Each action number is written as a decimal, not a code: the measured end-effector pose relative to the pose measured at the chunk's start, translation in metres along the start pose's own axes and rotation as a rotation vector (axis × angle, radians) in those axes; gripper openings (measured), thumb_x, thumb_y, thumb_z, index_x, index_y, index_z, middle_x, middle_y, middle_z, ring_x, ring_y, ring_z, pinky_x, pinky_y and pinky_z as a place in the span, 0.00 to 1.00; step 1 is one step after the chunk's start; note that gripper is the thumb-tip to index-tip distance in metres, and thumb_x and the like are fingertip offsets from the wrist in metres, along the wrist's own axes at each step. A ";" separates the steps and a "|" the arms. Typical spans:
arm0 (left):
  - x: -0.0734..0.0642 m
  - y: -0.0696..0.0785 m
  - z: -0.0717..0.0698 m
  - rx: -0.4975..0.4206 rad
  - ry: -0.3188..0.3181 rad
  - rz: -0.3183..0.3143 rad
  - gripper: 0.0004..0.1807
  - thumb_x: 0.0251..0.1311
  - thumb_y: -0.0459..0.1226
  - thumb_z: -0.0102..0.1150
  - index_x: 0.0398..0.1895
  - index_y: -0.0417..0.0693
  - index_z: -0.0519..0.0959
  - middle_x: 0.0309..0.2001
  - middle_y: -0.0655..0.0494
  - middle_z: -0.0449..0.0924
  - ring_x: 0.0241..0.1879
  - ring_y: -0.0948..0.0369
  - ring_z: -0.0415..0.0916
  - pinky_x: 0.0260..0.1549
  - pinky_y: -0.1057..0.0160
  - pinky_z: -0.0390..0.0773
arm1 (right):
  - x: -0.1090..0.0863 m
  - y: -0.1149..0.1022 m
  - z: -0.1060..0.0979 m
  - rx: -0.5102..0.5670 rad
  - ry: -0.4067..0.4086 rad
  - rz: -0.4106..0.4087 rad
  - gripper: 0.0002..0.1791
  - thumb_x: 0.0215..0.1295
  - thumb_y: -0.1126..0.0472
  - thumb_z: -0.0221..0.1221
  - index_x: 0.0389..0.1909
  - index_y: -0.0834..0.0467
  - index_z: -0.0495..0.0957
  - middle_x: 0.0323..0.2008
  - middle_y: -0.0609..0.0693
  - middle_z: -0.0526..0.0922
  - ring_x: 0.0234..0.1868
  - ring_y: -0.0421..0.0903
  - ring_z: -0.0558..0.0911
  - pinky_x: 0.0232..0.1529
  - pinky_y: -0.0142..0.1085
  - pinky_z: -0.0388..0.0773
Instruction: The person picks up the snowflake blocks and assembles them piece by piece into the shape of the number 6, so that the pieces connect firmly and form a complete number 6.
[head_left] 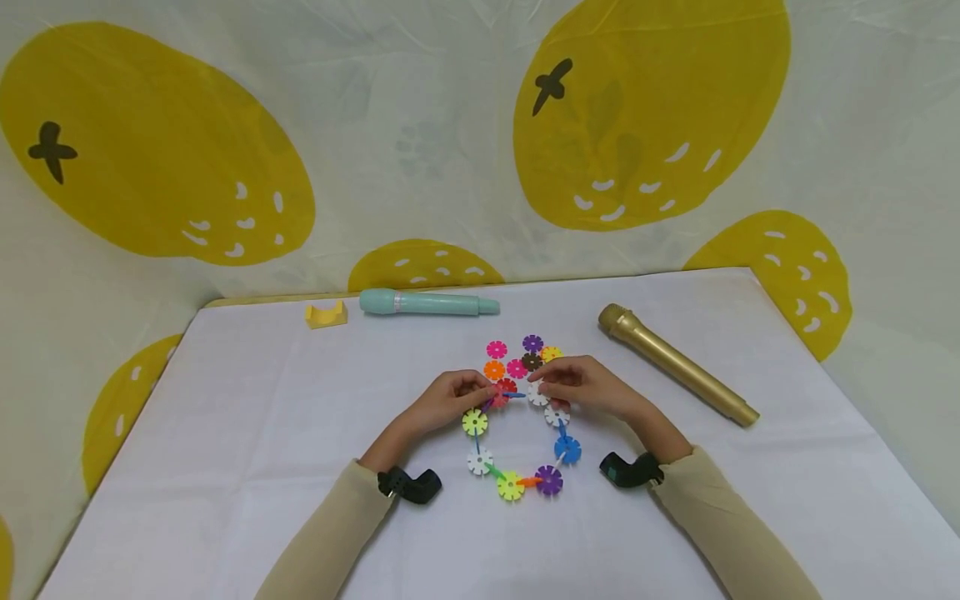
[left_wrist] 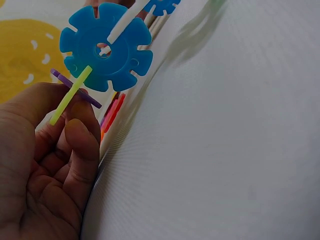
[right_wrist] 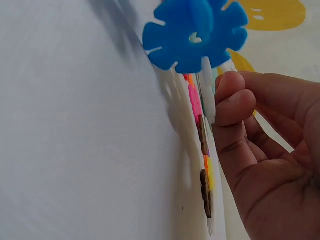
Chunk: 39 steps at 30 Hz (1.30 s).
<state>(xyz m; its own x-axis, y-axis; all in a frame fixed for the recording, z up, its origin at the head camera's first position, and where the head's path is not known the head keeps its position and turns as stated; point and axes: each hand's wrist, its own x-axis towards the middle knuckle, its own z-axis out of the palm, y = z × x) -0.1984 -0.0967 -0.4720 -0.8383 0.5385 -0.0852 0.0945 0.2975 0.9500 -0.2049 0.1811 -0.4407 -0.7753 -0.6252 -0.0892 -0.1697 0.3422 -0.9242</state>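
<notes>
A chain of slotted plastic snowflake discs curves in a near ring between my hands, with a yellow-green disc (head_left: 511, 486) and a purple disc (head_left: 549, 480) at its near side. My left hand (head_left: 453, 402) pinches its left end; a purple disc (left_wrist: 80, 91) shows edge-on at those fingertips, crossed by a yellow-green one (left_wrist: 70, 97). Close by is a pinkish-red disc (head_left: 499, 398). The right hand (head_left: 588, 385) pinches the other end at a white disc (head_left: 537, 394). Another white disc (right_wrist: 208, 95) joins a blue disc (right_wrist: 192, 40) beside the right fingertips.
Beyond the hands lie several loose discs, among them an orange one (head_left: 494, 370), a pink one (head_left: 497, 349) and a purple one (head_left: 533, 342). A mint microphone (head_left: 427, 303) and a yellow block (head_left: 326, 314) lie at the back edge, a gold microphone (head_left: 678, 364) at the right.
</notes>
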 end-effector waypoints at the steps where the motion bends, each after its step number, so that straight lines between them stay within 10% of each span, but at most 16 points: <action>1: 0.000 0.000 0.000 0.001 -0.001 0.000 0.12 0.69 0.41 0.56 0.42 0.40 0.80 0.33 0.55 0.80 0.29 0.62 0.72 0.32 0.70 0.74 | 0.000 0.000 0.001 0.000 0.009 0.008 0.14 0.69 0.64 0.58 0.52 0.65 0.79 0.33 0.55 0.83 0.26 0.45 0.80 0.31 0.32 0.79; 39: -0.003 0.006 0.001 0.042 -0.068 -0.014 0.14 0.67 0.40 0.58 0.50 0.42 0.82 0.33 0.56 0.80 0.30 0.61 0.71 0.29 0.70 0.71 | 0.007 -0.010 0.027 0.022 0.068 -0.049 0.13 0.68 0.66 0.59 0.50 0.68 0.79 0.35 0.58 0.82 0.27 0.47 0.82 0.32 0.32 0.81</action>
<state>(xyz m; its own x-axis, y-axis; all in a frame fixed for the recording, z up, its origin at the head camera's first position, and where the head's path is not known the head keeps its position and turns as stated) -0.1951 -0.0958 -0.4667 -0.8014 0.5859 -0.1202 0.1068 0.3379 0.9351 -0.1922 0.1539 -0.4419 -0.8061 -0.5914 -0.0194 -0.1953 0.2968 -0.9348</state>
